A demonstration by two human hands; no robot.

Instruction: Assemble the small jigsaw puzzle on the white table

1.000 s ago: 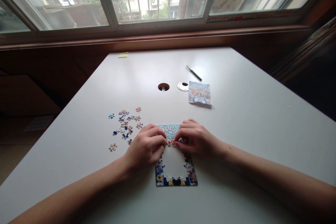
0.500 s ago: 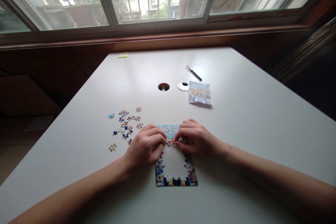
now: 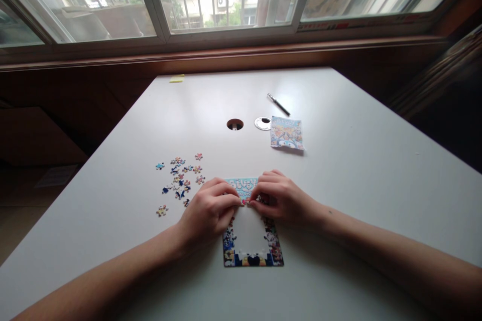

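Observation:
A partly filled jigsaw puzzle (image 3: 253,261) lies flat on the table, its coloured border around a bare white middle. Near its top, my left hand (image 3: 213,205) reaches in from the left, fingers curled and thumb pressed close. My right hand (image 3: 280,198) comes from the right with its fingertips pinched. Between the two sets of fingertips a small red and yellow puzzle piece (image 3: 246,202) shows below the blue lettered strip; both hands touch it. The fingers hide the puzzle's upper sides. Several loose puzzle pieces (image 3: 181,183) are scattered left of my left hand.
Beyond the puzzle, a printed picture sheet (image 3: 286,133) partly overlaps a round silver cover (image 3: 262,123). A pen (image 3: 278,104) lies behind them. The white table (image 3: 357,170) has a round cable hole (image 3: 235,124), and a yellow sticky note (image 3: 176,78) sits at its far edge.
My left fingertips have shifted slightly right along the piece, covering more of the row under the lettering. My right hand stays nearly still.

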